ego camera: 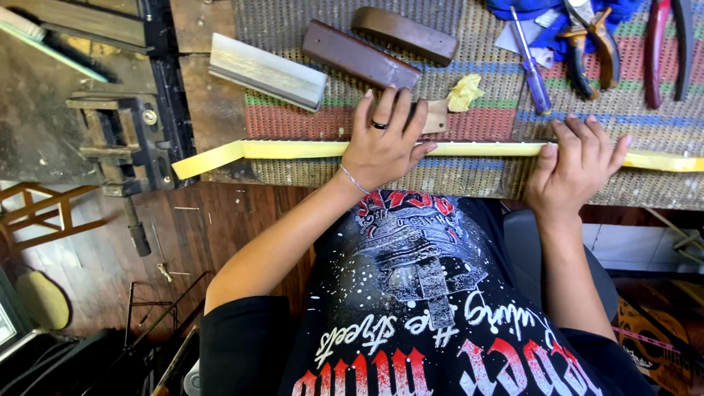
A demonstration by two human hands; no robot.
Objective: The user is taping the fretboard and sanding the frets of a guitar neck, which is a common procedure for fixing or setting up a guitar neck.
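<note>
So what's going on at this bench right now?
A person is leaning over a workbench covered with a woven mat, pressing both hands down on a long yellow taped strip that lies across the mat's near edge. The left hand, with a ring and a bracelet, lies flat on the strip's middle; the right hand presses it further to the right. Behind the hands lie two brown wooden blocks, a metal block, a blue screwdriver and pliers. A vise sits at the bench's left edge.
</note>
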